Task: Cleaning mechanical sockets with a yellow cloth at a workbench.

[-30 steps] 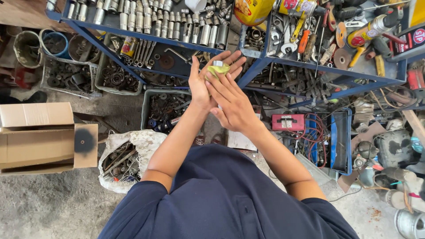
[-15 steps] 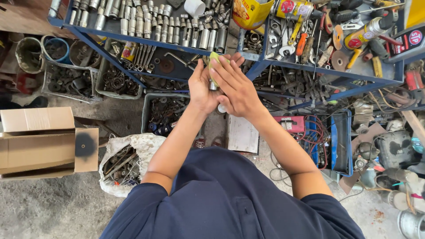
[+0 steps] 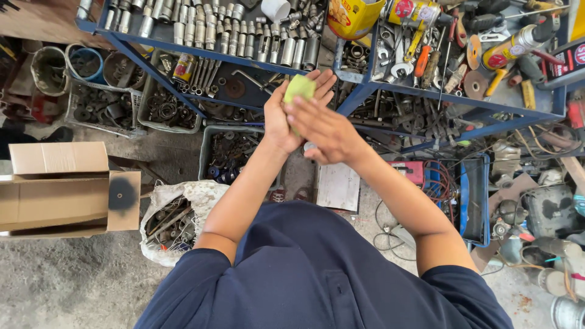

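A small yellow-green cloth (image 3: 300, 89) is held between the two hands, in front of the blue metal shelf (image 3: 390, 91). The left hand (image 3: 286, 116) is kept open and flat, with its fingers straight and close together, pointing up toward the shelf. The cloth is laid on this palm and fingers. Its long axis is seen to run along the fingers, away from the body, and its upper end is reaching near the fingertips. The lower part of the cloth is hidden under the right hand (image 3: 323, 131).

The right hand is placed across the left palm, with the fingers bent over the cloth and pressed down on it, so the cloth is squeezed between both hands. It cannot be told how far the cloth goes under the right hand.

On the shelf behind the hands, a row of steel sockets (image 3: 213, 33) is standing, and many hand tools (image 3: 426, 55) are lying at the right. A cardboard box (image 3: 61, 189) is seen on the floor at the left side, and a white sack of metal parts (image 3: 177, 219) is beside it.
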